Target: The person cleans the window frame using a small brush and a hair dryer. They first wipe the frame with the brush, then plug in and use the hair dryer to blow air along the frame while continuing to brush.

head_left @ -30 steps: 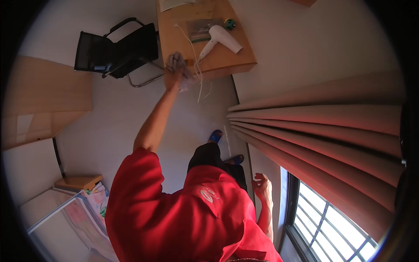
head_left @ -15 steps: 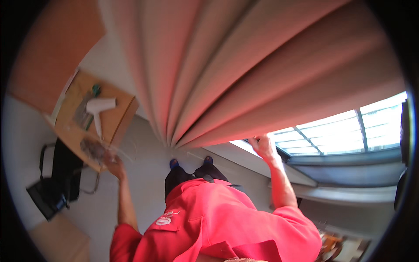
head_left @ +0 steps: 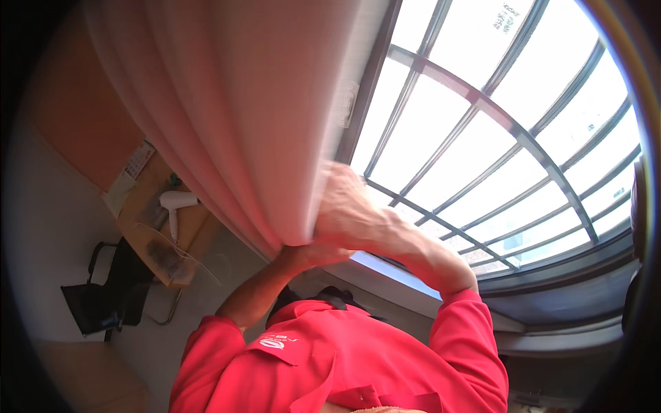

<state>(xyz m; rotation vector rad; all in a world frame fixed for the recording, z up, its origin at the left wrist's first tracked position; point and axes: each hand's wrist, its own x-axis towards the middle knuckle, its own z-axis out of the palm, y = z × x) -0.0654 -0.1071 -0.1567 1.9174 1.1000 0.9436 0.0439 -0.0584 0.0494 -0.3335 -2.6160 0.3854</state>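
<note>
Lying on the desk (head_left: 143,206) at left is a white hair dryer (head_left: 177,200); rightward, the curtain (head_left: 255,103) hangs in folds, judged soft, limp, weighty in bulk, best held by its gathered edge. Left hand (head_left: 325,255) is at its lower visible end, right hand (head_left: 337,212) against its edge beside the window (head_left: 475,155); blur and overlap leave both grips undetermined.

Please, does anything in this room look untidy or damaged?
A thin white cord hangs loosely off the desk, near the white hair dryer; that looks untidy. I see no damage or spill.
</note>
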